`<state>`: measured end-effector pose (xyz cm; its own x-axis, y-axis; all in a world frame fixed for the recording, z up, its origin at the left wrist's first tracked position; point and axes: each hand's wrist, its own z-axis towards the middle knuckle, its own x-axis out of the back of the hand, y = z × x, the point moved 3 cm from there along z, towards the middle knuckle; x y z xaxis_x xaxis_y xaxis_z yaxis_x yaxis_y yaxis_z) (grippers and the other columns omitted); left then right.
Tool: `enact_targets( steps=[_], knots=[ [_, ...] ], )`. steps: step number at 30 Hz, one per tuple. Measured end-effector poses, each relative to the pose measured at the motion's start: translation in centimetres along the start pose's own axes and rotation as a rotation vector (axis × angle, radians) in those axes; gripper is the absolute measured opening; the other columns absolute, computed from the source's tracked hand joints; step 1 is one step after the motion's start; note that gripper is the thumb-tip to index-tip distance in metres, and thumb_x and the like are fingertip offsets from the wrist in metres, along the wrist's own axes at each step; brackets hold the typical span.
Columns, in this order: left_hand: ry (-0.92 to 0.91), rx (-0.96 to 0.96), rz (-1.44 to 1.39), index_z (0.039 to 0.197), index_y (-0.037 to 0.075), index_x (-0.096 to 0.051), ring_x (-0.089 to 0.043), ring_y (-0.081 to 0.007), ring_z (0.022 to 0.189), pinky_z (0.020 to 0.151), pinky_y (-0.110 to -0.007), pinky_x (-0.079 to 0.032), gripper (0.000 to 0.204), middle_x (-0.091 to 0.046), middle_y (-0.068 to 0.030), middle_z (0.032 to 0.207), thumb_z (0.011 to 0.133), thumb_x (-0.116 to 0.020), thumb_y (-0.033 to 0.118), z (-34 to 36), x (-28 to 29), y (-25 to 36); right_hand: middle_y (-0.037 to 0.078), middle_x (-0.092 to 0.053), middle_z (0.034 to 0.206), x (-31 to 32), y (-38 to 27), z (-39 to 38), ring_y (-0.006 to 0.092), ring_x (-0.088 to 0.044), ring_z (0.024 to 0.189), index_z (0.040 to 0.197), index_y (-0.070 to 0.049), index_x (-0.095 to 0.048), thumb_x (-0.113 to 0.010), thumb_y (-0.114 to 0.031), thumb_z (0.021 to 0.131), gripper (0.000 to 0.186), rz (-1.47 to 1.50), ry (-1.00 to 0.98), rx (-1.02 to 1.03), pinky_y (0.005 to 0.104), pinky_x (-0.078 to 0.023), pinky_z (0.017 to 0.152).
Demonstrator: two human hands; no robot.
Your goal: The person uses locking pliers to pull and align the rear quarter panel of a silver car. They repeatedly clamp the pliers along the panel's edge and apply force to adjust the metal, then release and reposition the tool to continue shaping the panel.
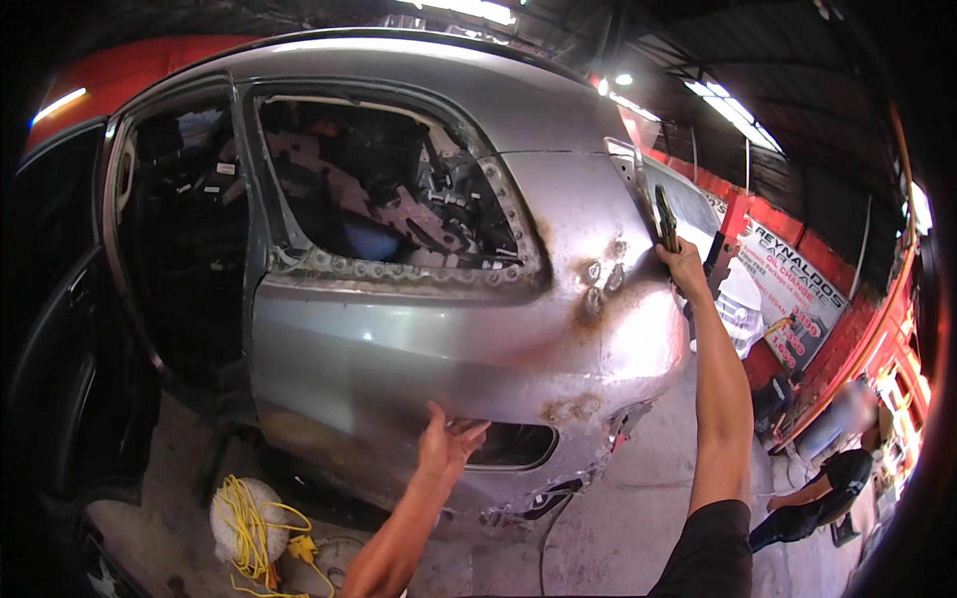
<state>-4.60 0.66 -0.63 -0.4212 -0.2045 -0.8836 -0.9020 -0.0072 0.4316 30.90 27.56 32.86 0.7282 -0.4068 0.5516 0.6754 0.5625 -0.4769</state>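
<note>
Silver car body (394, 324) fills the middle of the scene, its rear side facing both hands: the left hand (446, 448) is at the lower part of the flank, the right hand (684, 267) farther off and to the right, at the upright rear edge. The left hand is spread fairly wide, thumb raised and palm toward the metal, with its fingers at the left end of a long, rounded opening (518, 447) low in the panel; whether the fingertips press on the rim or only lie over it, I cannot tell. The right hand is closed around the lower end of a dark, clamp-like tool (665, 211), which stands nearly upright along that rear edge. The body's long axis runs left to right, with the rear end to the right and the door opening to the left. Rusty patches (588, 317) mark the rear corner, between the tool and the window frame (399, 269). On the floor (658, 528), near and left, a yellow cord (242, 533) lies in loops over a pale, round bundle (277, 506). Another person (847, 473) is low at the right.
</note>
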Motion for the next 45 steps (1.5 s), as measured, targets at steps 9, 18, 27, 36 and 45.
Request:
enact_targets(
  steps=[9,18,27,36,45],
  knots=[
    [0.039,0.012,0.009,0.140,0.001,-0.046,-0.064,-0.0453,0.125,0.080,-0.041,-0.056,0.073,-0.054,-0.0207,0.140,0.104,-0.046,0.064,0.0,-1.1,0.2,-0.003,-0.051,0.070,0.0,0.6,0.8,0.0102,-0.045,0.065,0.086,-0.002,-0.061,-0.074,-0.023,0.096,0.026,0.027,0.016,-0.002,0.0327,-0.038,0.060],
    [-0.001,-0.004,0.015,0.142,0.000,-0.045,-0.059,-0.0467,0.129,0.074,-0.037,-0.060,0.074,-0.055,-0.0207,0.139,0.104,-0.048,0.063,0.7,-1.1,0.4,0.000,-0.059,0.073,0.2,0.3,0.5,0.0118,-0.051,0.067,0.090,0.000,-0.065,-0.075,-0.024,0.094,0.026,-0.006,0.029,-0.026,0.0327,-0.042,0.063],
    [-0.030,-0.003,-0.085,0.154,-0.005,-0.029,-0.063,-0.0489,0.125,0.083,-0.052,-0.061,0.081,-0.048,-0.0315,0.146,0.106,-0.051,0.057,2.7,3.1,-0.4,0.000,-0.064,0.077,-1.6,-0.3,1.3,0.0129,-0.057,0.069,0.097,-0.001,-0.073,-0.073,-0.026,0.092,0.026,-0.095,-0.024,-0.103,0.0337,-0.046,0.063],
    [-0.015,0.035,-0.059,0.153,-0.006,-0.032,-0.063,-0.0488,0.124,0.078,-0.047,-0.068,0.093,-0.047,-0.0340,0.146,0.099,-0.058,0.065,1.5,0.2,-0.9,0.000,-0.063,0.085,2.9,4.2,2.5,0.0114,-0.053,0.077,0.104,0.002,-0.071,-0.070,-0.025,0.098,0.027,-0.103,-0.009,-0.005,0.0303,-0.042,0.071],
    [0.024,0.022,-0.058,0.149,-0.012,-0.037,-0.063,-0.0479,0.124,0.077,-0.044,-0.068,0.095,-0.048,-0.0339,0.146,0.099,-0.057,0.066,1.0,0.4,0.7,-0.003,-0.059,0.080,-0.1,5.2,3.8,0.0109,-0.049,0.073,0.090,-0.003,-0.069,-0.073,-0.031,0.097,0.029,-0.048,0.038,-0.013,0.0307,-0.041,0.066]
  ],
)
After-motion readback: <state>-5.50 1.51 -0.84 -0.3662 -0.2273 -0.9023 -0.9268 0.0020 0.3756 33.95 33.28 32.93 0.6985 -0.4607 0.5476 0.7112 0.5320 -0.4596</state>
